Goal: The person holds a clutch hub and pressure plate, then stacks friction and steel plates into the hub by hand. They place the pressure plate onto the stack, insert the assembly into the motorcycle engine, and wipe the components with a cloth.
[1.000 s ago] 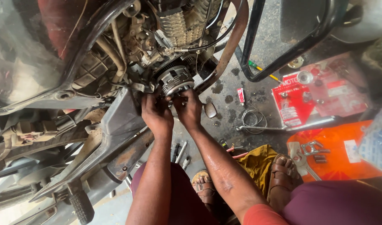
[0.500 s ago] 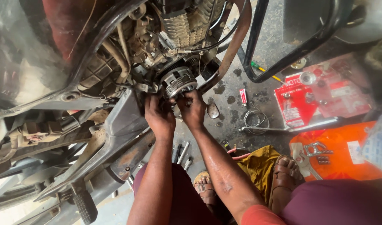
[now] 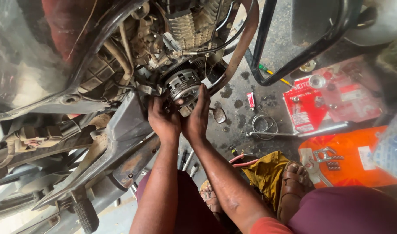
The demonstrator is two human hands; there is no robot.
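Both forearms reach up side by side. The left hand (image 3: 163, 119) and right hand (image 3: 197, 117) curl their fingers around the round clutch assembly (image 3: 182, 84) just above them, gripping its lower edge.

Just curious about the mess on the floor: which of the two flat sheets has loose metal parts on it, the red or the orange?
Both do: the orange sheet carries a flat bracket; the red sheet holds a round part.

Both hands press against the round clutch assembly (image 3: 182, 84): left hand (image 3: 163, 121) just below it, right hand (image 3: 197, 117) touching its lower right edge.
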